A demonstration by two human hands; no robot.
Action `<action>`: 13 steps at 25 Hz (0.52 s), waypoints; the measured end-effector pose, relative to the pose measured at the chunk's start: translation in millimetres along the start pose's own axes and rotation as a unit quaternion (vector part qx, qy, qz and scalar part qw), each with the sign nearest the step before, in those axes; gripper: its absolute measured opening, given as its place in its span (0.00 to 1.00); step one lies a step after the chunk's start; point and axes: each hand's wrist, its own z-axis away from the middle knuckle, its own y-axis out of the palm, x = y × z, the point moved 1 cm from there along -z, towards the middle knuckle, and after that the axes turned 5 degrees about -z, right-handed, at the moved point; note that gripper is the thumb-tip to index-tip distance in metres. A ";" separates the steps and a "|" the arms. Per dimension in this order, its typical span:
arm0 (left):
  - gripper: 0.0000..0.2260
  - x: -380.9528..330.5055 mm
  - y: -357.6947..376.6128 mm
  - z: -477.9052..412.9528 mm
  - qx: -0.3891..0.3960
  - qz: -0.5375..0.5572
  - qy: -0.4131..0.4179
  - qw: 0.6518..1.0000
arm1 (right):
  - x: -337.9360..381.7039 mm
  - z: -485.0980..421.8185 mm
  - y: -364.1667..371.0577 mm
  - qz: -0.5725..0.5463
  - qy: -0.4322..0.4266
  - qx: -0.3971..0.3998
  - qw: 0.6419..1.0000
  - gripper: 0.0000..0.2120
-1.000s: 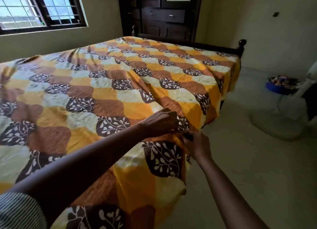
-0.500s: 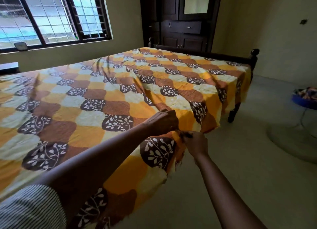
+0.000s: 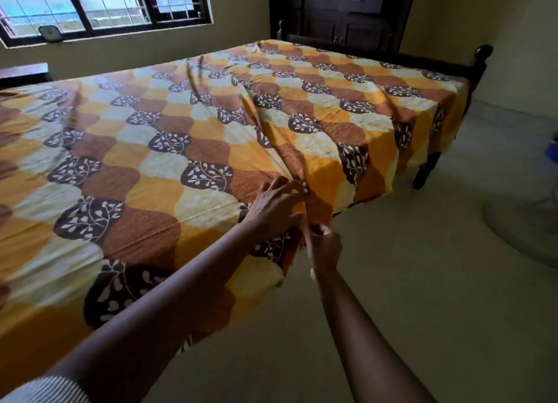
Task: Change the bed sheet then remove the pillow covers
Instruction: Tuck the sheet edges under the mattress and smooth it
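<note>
A bed sheet (image 3: 187,149) patterned in orange, brown and cream with dark leaf patches covers the whole bed and hangs over its right side. My left hand (image 3: 276,206) rests on the sheet at the bed's right edge, fingers spread, pinching a fold of cloth. Just below it, my right hand (image 3: 324,245) is closed on the hanging edge of the sheet. Creases run from my hands toward the far end of the bed. No pillows are in view.
A dark wooden bed frame (image 3: 480,61) shows at the far corner, with a dark wardrobe (image 3: 347,10) behind it. A barred window (image 3: 102,3) fills the left wall. Bare floor (image 3: 422,281) lies to the right, where a fan base (image 3: 525,221) stands.
My left hand has opened its fingers over the sheet edge, and the right hand has dropped slightly below it. The view has shifted and more creases run across the sheet.
</note>
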 end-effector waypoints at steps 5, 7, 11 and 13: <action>0.13 2.1 12.3 124.6 -0.031 0.221 -0.092 0.970 | -58.9 65.7 45.1 -0.214 0.164 0.108 0.957 0.15; 0.10 2.1 20.5 174.4 0.004 0.388 -0.203 0.899 | -79.3 91.2 72.9 -0.279 0.257 0.178 0.908 0.20; 0.11 -1.4 56.1 260.7 0.005 0.708 -0.474 0.523 | -103.4 122.9 111.2 -0.331 0.391 0.148 0.846 0.35; 0.12 4.6 79.9 282.2 -0.020 0.780 -0.521 0.345 | -106.2 128.4 119.2 -0.348 0.390 0.176 0.834 0.31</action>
